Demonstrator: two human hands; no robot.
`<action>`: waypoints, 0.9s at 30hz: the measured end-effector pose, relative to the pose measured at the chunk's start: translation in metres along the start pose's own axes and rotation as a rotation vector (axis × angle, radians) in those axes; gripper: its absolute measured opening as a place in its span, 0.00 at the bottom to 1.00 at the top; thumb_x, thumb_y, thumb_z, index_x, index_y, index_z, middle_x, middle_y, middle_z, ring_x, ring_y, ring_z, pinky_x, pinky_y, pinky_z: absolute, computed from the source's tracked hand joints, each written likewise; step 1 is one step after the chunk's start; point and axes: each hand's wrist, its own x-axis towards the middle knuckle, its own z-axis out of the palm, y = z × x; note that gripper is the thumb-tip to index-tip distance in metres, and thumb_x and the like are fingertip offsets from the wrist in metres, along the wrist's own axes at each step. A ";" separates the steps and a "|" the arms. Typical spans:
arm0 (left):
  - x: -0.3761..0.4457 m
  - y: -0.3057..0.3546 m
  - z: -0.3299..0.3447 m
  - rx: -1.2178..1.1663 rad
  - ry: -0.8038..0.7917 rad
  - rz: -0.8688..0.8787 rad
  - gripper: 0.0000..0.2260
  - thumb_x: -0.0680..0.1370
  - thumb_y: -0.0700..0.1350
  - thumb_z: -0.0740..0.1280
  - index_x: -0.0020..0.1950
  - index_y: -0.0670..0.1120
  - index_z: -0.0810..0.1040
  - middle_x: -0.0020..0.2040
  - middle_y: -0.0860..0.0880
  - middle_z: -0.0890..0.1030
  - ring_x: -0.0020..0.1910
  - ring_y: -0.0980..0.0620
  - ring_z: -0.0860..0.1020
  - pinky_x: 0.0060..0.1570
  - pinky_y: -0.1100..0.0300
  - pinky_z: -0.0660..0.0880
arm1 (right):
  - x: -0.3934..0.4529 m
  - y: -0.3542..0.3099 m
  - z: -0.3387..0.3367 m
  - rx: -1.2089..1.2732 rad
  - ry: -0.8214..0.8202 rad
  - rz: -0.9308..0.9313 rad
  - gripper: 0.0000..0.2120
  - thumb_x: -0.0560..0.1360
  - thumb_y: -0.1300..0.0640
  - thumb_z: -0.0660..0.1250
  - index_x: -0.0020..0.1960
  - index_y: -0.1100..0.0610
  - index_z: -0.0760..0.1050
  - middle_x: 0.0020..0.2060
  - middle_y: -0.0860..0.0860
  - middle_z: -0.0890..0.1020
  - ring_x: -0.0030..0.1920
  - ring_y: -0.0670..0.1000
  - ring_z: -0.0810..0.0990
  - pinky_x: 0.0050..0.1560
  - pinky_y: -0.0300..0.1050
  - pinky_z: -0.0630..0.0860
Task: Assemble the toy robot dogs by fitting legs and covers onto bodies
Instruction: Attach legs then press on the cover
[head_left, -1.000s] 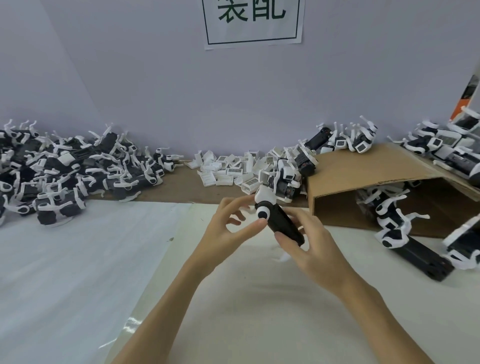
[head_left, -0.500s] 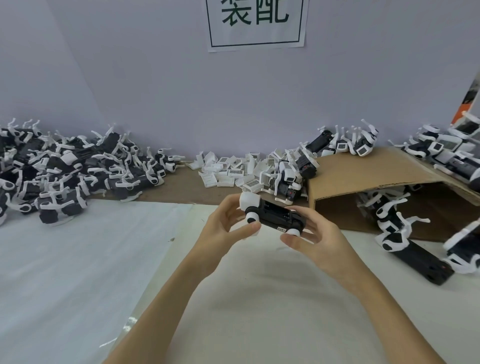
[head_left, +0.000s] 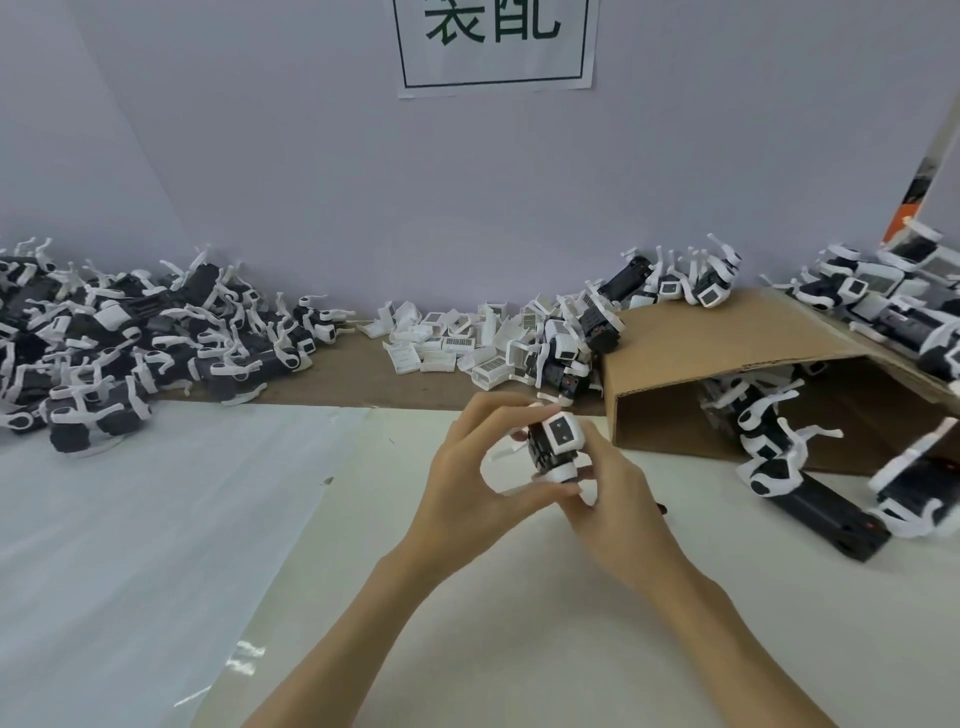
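Note:
Above the middle of the table I hold a black toy dog body (head_left: 551, 446) with white legs, its white face end turned toward me. My left hand (head_left: 478, 478) curls around its left side, thumb under it and fingers over the top. My right hand (head_left: 615, 499) grips its right and lower side with thumb and fingers. A thin white leg sticks out to the left between my fingers. Loose white covers (head_left: 457, 345) lie in a heap at the back middle.
A big pile of black and white dogs (head_left: 119, 343) fills the back left. A tipped cardboard box (head_left: 737, 364) at the right has dogs on top and spilling out. More dogs (head_left: 810, 499) lie at the right. A white sheet (head_left: 130, 519) covers the left.
The body has been turned from lying sideways between my hands to end-on, with its white face toward me. Both hands have shifted slightly right and closed in around it.

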 end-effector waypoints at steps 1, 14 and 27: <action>0.000 0.001 -0.001 -0.009 -0.004 0.008 0.26 0.72 0.47 0.84 0.68 0.47 0.82 0.64 0.52 0.79 0.63 0.48 0.80 0.61 0.61 0.74 | 0.000 0.001 -0.001 -0.005 0.011 -0.010 0.26 0.76 0.65 0.73 0.70 0.47 0.74 0.59 0.39 0.81 0.58 0.45 0.80 0.53 0.39 0.79; 0.007 -0.018 -0.018 -1.075 0.058 -0.763 0.16 0.83 0.55 0.68 0.60 0.45 0.87 0.54 0.47 0.83 0.60 0.49 0.79 0.68 0.55 0.73 | -0.002 -0.020 0.007 0.142 0.070 -0.043 0.22 0.74 0.52 0.77 0.65 0.43 0.75 0.57 0.42 0.81 0.61 0.47 0.80 0.56 0.29 0.74; 0.002 -0.011 -0.017 -0.498 0.450 -0.632 0.36 0.83 0.69 0.54 0.34 0.42 0.83 0.38 0.42 0.82 0.41 0.43 0.79 0.49 0.47 0.73 | -0.011 -0.028 0.024 -0.116 -0.036 -0.126 0.42 0.68 0.37 0.79 0.76 0.39 0.63 0.61 0.35 0.73 0.60 0.45 0.76 0.62 0.39 0.74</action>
